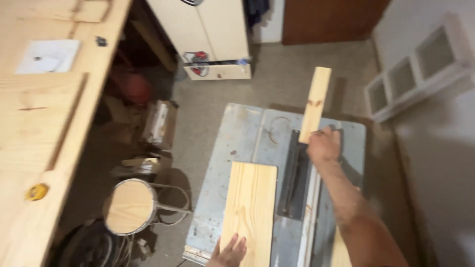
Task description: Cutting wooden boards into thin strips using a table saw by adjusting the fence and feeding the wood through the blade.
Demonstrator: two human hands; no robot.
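A grey metal table saw (247, 133) stands in the middle of the view. On it lies a wide pale pine board (252, 207), and my left hand (228, 253) rests flat on the board's near end, fingers spread. My right hand (322, 144) is closed around the near end of a narrow pine strip (315, 101), which points away from me past the saw's far edge. The dark blade insert (293, 190) lies between the board and my right forearm. A white fence rail (309, 212) runs beside my right arm.
A long wooden workbench (44, 123) fills the left side, with a yellow tape measure (37, 192) and a white sheet (47, 56) on it. A round wooden stool (130, 206) stands beside the saw. A cream cabinet (213, 39) stands at the back, a white window frame (415, 69) at right.
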